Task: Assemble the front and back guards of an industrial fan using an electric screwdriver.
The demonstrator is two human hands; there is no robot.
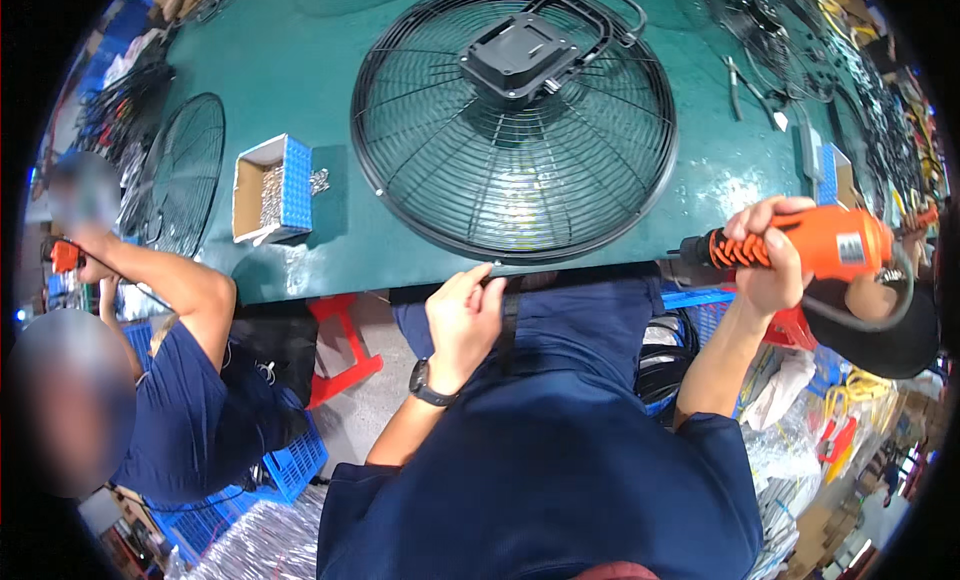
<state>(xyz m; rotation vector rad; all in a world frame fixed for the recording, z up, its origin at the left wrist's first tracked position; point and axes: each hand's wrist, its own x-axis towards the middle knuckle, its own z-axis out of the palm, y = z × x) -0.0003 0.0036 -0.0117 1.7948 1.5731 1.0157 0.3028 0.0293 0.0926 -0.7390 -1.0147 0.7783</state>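
Green workbench [300, 90] fills the upper half of the frame, its near edge running across the middle, above a cluttered floor of blue crates and a red stool [345, 350]. Nearest the camera, at the lower centre, is the person's dark blue shirt, with both forearms rising from it. The left hand [462, 315], a dark watch [425, 385] on its wrist, has its fingers pinched narrowly on the near rim of the black wire fan guard [515, 120] where the rim meets the table edge. The right hand [770, 260], at the right of the frame, is wrapped firmly around an orange power screwdriver [800, 245], held level just off the table edge with its black nose pointing left toward the guard's rim; a dark cable loops from its rear. The fan guard lies flat at the upper centre of the bench, a black square plate [520, 52] at its hub. Left of it sits a small blue-sided cardboard box [270, 187] of screws. Farther left lies a second wire guard [180, 175]. Pliers [745, 85] rest at the upper right. At the left edge a co-worker in dark blue holds another orange tool [63, 255].
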